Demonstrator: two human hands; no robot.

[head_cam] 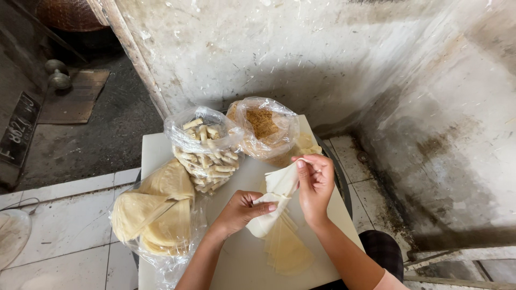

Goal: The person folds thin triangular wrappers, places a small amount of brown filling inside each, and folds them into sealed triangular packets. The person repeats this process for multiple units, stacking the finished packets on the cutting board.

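Observation:
Both hands work one pale thin wrapper sheet [279, 185] over a white board [242, 258]. My right hand [316, 185] pinches the sheet's upper edge and lifts it. My left hand [240, 210] holds its lower, folded part against the board. Under the hands lies a stack of pale square wrappers [287, 249]. A clear bag of short pale rolls [207, 153] stands just beyond my left hand. A clear bag of brown crumbly filling [263, 126] stands behind my right hand.
A clear bag of round pale-yellow wrappers [156, 212] lies at the board's left edge. A stained wall [322, 53] rises behind. White floor tiles [70, 225] spread to the left, with a dark plate [20, 131] and a dumbbell [56, 75] beyond.

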